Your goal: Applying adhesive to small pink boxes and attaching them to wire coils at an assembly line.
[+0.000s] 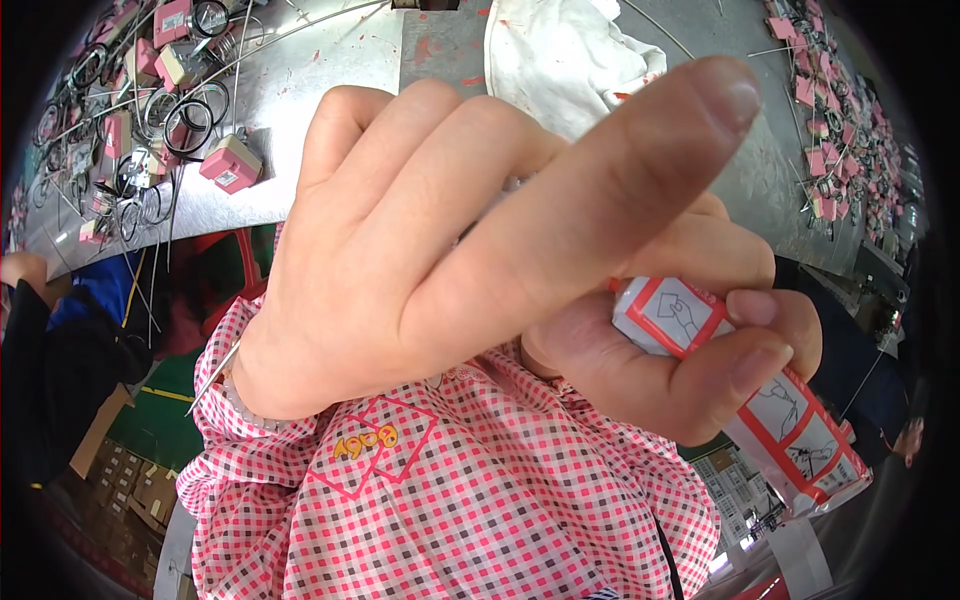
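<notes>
Packet (815,455) of glossy white-and-red material, slim, oblong and printed with line drawings, sits at the right of the head view in the person's right hand (635,375), which pinches it between thumb and bent fingers, so that its far end slants down toward the lower right. The left hand (390,250) crosses in front, back to the camera, three fingers curled and one digit stretched out over the right hand; whether it grips anything is hidden. Below spreads a pink, black and white checked garment (450,490). Beyond the hands, the grey metal counter (340,55) bears a crumpled white cloth (560,65) with red marks, pink-and-cream boxes (232,163) among black coiled cables (190,125) at the left, and a heap of small pink pieces (825,160) at the right.
</notes>
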### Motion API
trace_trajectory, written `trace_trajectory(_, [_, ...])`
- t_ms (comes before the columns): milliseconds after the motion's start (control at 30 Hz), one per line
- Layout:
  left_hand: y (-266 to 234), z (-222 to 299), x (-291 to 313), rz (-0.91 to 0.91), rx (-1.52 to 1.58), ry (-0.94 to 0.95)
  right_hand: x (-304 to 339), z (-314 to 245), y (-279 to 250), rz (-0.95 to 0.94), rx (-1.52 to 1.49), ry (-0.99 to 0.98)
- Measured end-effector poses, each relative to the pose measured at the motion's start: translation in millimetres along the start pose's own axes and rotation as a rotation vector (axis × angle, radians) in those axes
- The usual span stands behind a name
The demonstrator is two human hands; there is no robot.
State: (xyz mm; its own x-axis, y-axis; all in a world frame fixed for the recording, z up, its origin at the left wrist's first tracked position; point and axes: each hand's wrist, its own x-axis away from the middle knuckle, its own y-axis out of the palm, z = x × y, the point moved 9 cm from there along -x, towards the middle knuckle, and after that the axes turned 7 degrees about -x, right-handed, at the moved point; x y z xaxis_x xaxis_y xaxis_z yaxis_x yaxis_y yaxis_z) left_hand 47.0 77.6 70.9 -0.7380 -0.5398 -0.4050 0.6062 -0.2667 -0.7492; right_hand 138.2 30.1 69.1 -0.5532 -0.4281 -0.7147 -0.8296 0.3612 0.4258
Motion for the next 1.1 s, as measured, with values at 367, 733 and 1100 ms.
trace_trajectory(367, [3, -9, 4, -0.024, 0.045, -0.070, 2, 0, 2, 0.021, 0.121, 0.020])
trace_trajectory(733, [5, -9, 6, -0.044, -0.049, -0.083, 5, 1, 1, 0.044, 0.238, 0.037])
trace_trajectory(1100, [7, -13, 8, -0.039, -0.046, -0.068, -1, 2, -6, 0.078, 0.136, 0.006])
